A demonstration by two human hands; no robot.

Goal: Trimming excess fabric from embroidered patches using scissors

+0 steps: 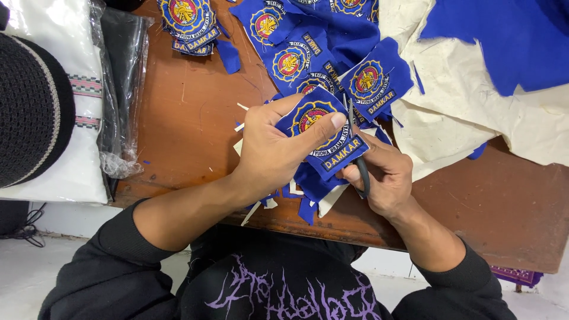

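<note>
Two hands at table edge (195,198) — left hand (269,148) pinching blue patch (323,133), right hand (382,178) gripping scissors (358,160), bare wood leftward.

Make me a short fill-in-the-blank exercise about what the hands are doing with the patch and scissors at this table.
1. The left hand holds a blue embroidered cloth patch, thumb pressed on its ____.
2. The right hand grips black-handled scissors, blades pointing ____ from the person.
3. Blue and white cloth scraps lie on the ____ wooden table.

Missing words: front; away; brown
</note>
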